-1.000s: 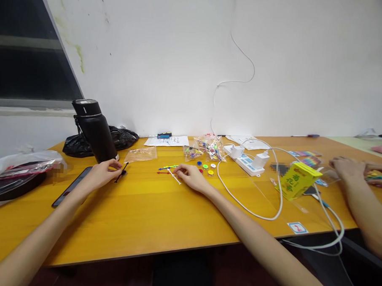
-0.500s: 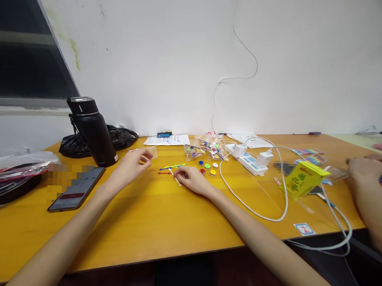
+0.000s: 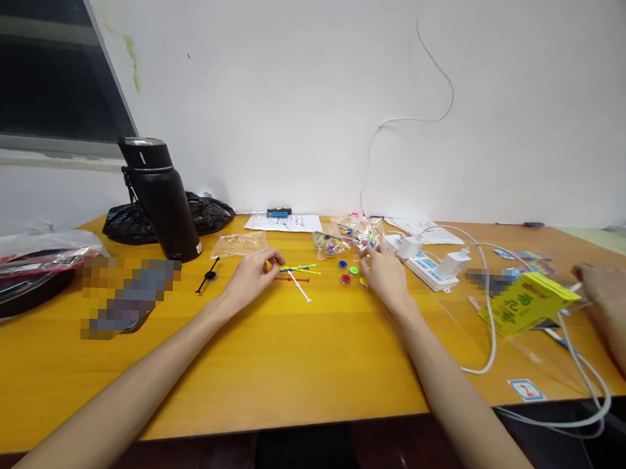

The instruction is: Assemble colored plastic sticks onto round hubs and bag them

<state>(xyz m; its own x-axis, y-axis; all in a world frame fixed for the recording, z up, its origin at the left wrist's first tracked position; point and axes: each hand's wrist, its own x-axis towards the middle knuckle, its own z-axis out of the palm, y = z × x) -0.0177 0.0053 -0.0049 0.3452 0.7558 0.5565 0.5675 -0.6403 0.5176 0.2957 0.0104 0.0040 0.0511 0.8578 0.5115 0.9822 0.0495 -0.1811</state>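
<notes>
Two hands mid-table: left hand (image 3: 252, 277) pinching sticks (image 3: 297, 268), right hand (image 3: 386, 278) loosely open over discs (image 3: 351, 272); near edge bare.

Both bare forearms stretch forward, the wrists low. The left hand (image 3: 252, 277) lies palm down, fingers (image 3: 273, 259) loosely curled and pointing right. The right hand (image 3: 386, 276) reaches farther ahead, its fingers bent downward, fingertips together.

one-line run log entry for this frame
left hand: fingertips at coloured sticks | right hand: by coloured discs, near parts bag | black stick: on table
</notes>
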